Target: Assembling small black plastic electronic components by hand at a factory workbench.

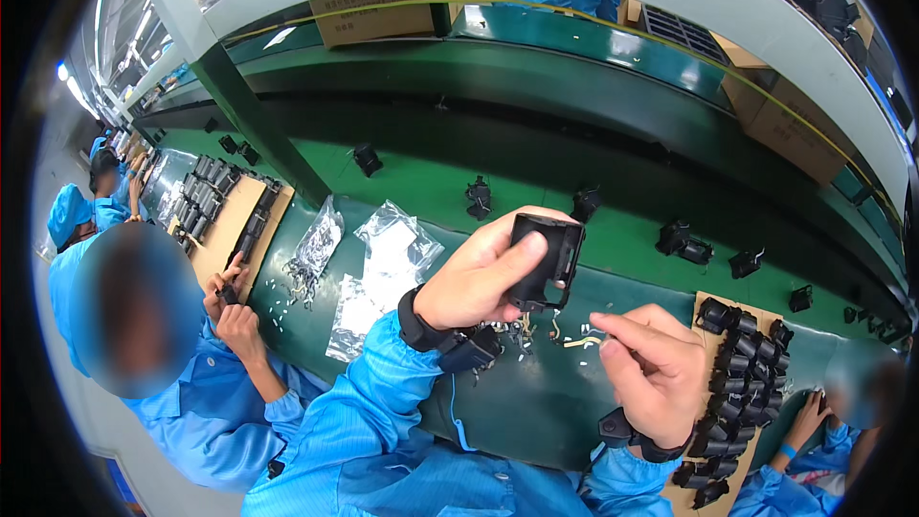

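Observation:
My left hand (479, 273) grips a black plastic housing (548, 254), thumb across its face, holding it tilted above the green work surface (517, 402). To its right, my right hand (661, 359) has index finger and thumb bent toward each other in a pinch. A short yellowish strip (580, 342) shows right by those fingertips; I cannot tell whether they grip it or it lies on the surface. Small wired parts (522, 327) lie beneath the housing. Next to my left wrist is another black part (471, 349), partly hidden by the sleeve.
Clear plastic bags (397, 244) lie left of my hands. A cardboard sheet (704, 364) with rows of black housings stands at right. Beyond, a green conveyor belt (421, 187) carries scattered black parts. A co-worker (206, 412) sits left, another right (814, 450). A shelf frame (258, 124) rises ahead.

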The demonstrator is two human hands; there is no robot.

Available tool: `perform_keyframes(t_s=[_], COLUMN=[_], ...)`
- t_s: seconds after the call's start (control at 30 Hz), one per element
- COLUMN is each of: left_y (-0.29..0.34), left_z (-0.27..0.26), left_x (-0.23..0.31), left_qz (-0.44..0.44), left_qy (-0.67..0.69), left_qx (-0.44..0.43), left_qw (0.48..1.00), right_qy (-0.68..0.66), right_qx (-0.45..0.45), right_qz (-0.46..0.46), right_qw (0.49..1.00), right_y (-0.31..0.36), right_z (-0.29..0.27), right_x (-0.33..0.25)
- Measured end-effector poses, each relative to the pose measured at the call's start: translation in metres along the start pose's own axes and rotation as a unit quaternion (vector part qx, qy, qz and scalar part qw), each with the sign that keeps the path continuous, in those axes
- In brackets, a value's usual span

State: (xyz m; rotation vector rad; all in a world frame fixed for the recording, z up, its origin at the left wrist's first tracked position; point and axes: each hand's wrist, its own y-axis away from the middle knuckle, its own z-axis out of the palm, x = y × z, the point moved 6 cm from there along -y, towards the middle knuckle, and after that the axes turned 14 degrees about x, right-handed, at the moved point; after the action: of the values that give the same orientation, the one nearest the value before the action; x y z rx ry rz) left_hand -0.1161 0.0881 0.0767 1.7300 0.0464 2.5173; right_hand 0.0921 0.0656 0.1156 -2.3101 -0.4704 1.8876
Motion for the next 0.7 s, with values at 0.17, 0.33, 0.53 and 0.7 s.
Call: perform_keyframes(t_s=[0.17, 0.33, 0.53, 0.7], left_y=[0.005, 0.01, 0.012, 0.014], left_z=[0.007, 0.017, 0.022, 0.024], left_x=[0.007, 0.009, 0.01, 0.006], left_qz=[0.151, 0.157, 0.183, 0.19], left_qy=[-0.159, -0.262, -0.282, -0.314], left_qx=[0.04, -0.006, -0.01, -0.033], left_qw=[0.975, 0.952, 0.942, 0.93], right_qy=[-0.124, -0.126, -0.193, -0.189], right_qx=[0.023, -0.001, -0.03, -0.004], right_qz=[0.019, 0.088, 0.118, 0.124], right_qw=[0.992, 0.988, 0.974, 0.974], right_y=[0.003, 0.002, 0.004, 0.004], right_z=[0.005, 0.014, 0.013, 0.018], right_x=[0.01, 0.014, 0.014, 0.019])
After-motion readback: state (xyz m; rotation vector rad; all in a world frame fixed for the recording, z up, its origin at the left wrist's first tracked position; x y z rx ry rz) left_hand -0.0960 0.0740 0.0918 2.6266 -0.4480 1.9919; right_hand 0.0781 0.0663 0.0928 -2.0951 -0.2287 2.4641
